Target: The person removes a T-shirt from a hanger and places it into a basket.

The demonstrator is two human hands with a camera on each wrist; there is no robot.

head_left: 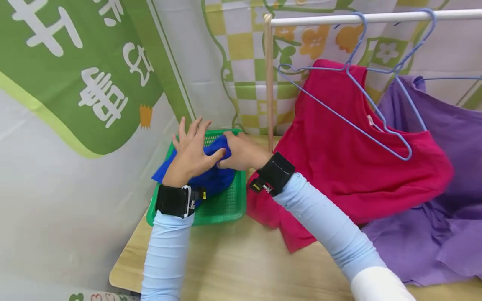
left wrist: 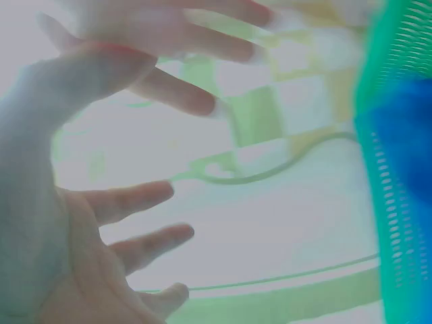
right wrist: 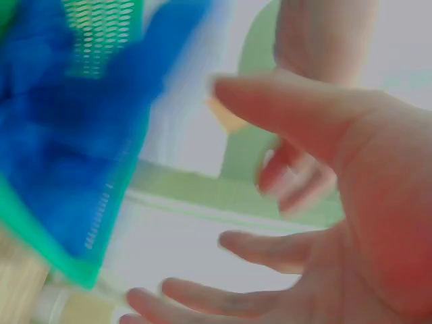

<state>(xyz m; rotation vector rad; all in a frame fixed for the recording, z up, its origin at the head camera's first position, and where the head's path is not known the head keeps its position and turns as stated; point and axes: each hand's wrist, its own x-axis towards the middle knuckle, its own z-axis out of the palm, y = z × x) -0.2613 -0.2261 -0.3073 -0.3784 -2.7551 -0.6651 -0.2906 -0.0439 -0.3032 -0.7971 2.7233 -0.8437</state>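
Note:
Blue cloth (head_left: 216,182) lies bunched in a green plastic basket (head_left: 222,218), with one corner over the left rim. Above it is my left hand (head_left: 190,154), its fingers spread and nothing gripped. My right hand (head_left: 244,152) is close beside it over the basket's right side, thumb near the left thumb. The right wrist view shows the right hand's fingers (right wrist: 270,250) apart with nothing between them, and the blue cloth (right wrist: 74,128) off to the side. In the left wrist view the left hand (left wrist: 88,263) also holds nothing. Both wrist views are blurred.
A white rail (head_left: 320,20) on a wooden post (head_left: 269,83) stands at right. A red sleeveless garment (head_left: 339,138) hangs there on a blue hanger (head_left: 354,54), beside purple cloth (head_left: 444,146). Beneath is a wooden tabletop (head_left: 244,259); printed curtains (head_left: 241,46) stand behind.

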